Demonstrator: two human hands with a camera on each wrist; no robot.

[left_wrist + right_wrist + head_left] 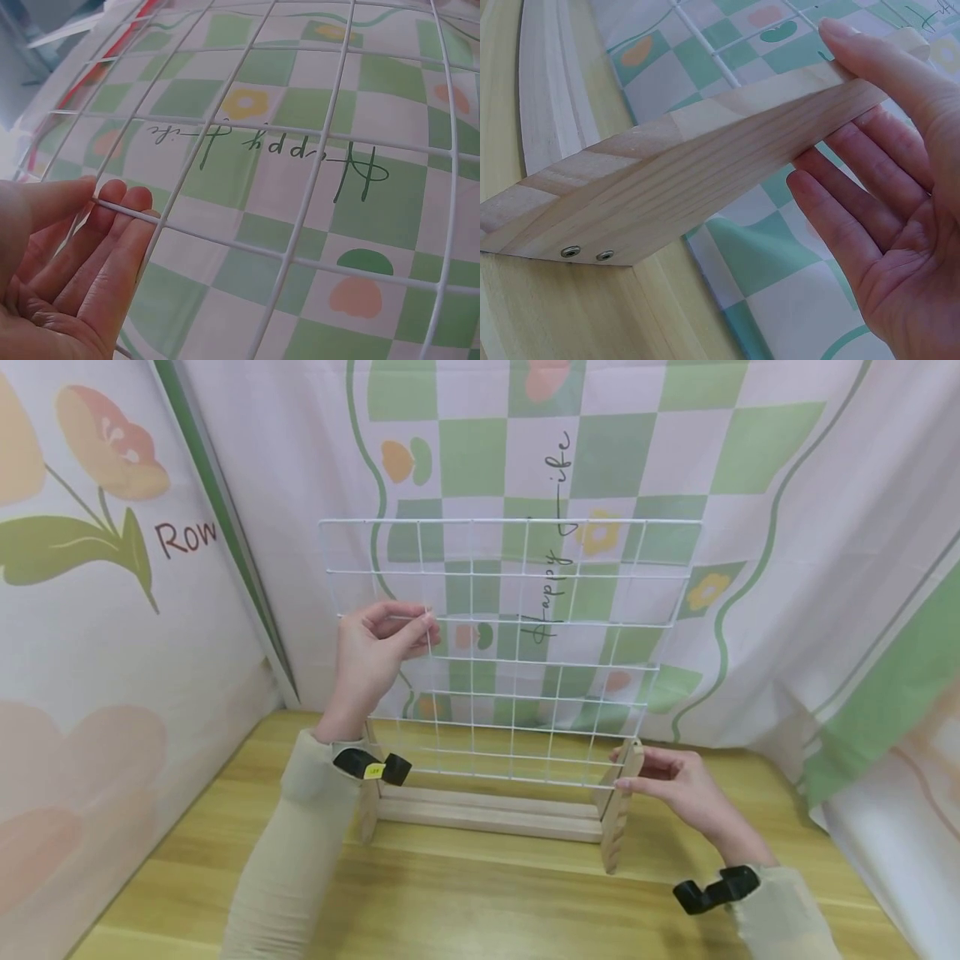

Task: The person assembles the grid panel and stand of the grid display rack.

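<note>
A white wire grid panel (472, 574) stands upright on a wooden stand (487, 817), rising between its two side boards. My left hand (378, 647) pinches one of the grid's wires near its left side. In the left wrist view the thumb and fingers of the left hand (82, 255) meet around that wire (124, 209). My right hand (678, 777) holds the upper end of the stand's right side board (620, 814). The right wrist view has the thumb over the edge of this board (682, 157) and the fingers beneath; two screw heads (587, 253) show low on it.
The stand sits on a wood-grain table (465, 910). Behind it hangs a curtain (472, 460) with green checks and flowers. A printed cloth wall (82, 677) closes off the left, and more cloth (885, 727) hangs at the right.
</note>
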